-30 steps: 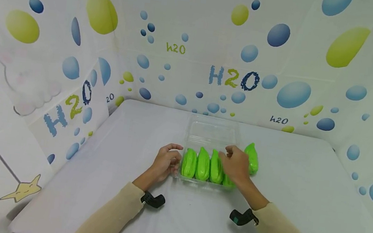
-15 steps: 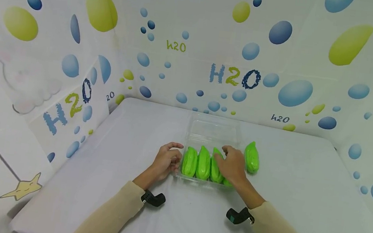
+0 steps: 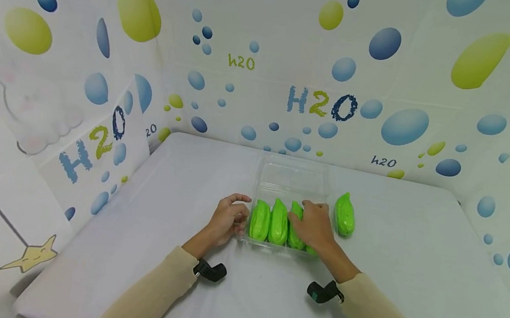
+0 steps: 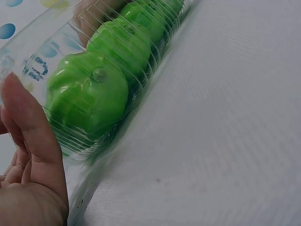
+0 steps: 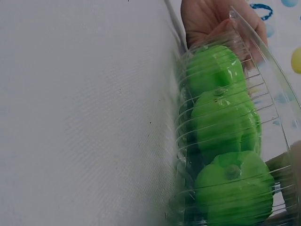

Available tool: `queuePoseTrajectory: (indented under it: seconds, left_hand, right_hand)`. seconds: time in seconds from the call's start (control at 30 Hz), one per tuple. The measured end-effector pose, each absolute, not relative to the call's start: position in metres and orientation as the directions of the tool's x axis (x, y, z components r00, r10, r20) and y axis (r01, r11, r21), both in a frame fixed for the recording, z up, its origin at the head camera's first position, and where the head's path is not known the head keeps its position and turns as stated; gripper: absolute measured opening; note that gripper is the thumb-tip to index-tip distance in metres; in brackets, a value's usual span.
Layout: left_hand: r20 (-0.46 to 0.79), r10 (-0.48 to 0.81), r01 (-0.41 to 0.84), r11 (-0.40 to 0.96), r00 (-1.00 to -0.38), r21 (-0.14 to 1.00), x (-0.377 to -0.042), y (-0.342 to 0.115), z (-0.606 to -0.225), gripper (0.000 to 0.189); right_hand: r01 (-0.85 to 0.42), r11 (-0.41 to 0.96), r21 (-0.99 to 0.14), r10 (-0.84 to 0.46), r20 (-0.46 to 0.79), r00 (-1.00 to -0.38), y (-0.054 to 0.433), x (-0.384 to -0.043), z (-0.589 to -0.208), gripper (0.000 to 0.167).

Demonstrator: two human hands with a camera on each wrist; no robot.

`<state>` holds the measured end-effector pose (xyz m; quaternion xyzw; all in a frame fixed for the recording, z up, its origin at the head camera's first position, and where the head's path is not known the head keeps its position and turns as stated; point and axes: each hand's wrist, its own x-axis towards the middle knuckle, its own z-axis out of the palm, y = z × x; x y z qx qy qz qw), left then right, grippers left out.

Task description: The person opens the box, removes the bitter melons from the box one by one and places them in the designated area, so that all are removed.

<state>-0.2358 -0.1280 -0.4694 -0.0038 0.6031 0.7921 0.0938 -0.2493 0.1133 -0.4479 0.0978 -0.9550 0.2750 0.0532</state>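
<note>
Several bright green, ribbed, gourd-shaped vegetables lie side by side in the clear plastic box (image 3: 268,245). My left hand (image 3: 228,219) rests at the box's left wall, fingers loosely bent, its thumb raised beside the plastic in the left wrist view. Reaching over the right half, my right hand (image 3: 316,225) has its thumb across the third green vegetable (image 3: 293,236) and its fingers bent near the far tip. Under this palm, the fourth green vegetable (image 3: 311,250) is mostly hidden. From the left wrist, the closest green vegetable (image 4: 87,94) shows a stem nub through the wall.
The box's transparent lid (image 3: 293,177) lies folded back behind it. One more green vegetable (image 3: 345,215) lies on the white tablecloth (image 3: 390,260), right of the box. Behind stands a patterned curtain (image 3: 265,75).
My right hand has slid a little left, from over the fourth vegetable onto the third. The left hand and the box stay put.
</note>
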Motion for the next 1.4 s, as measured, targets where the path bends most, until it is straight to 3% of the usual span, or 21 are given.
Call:
queuePoseTrajectory:
  seconds: [0.37, 0.7, 1.4]
  left_hand:
    - [-0.128, 0.149, -0.163, -0.248, -0.98, 0.955, -0.2364, -0.1274, -0.4684, 0.045]
    - [-0.129, 0.154, -0.164, -0.238, -0.98, 0.957, -0.2372, -0.1278, -0.4686, 0.046]
    - [-0.124, 0.149, -0.157, -0.239, -0.981, 0.958, -0.2359, -0.1277, -0.4695, 0.044]
  right_hand:
    - [-0.253, 0.891, -0.377, -0.235, 0.095, -0.967, 0.1116, -0.2487, -0.449, 0.061]
    - [-0.257, 0.896, -0.361, -0.232, 0.112, -0.966, 0.1106, -0.2487, -0.4501, 0.059]
    - [-0.251, 0.817, -0.518, -0.168, 0.203, -0.965, 0.1116, -0.2478, -0.4514, 0.06]
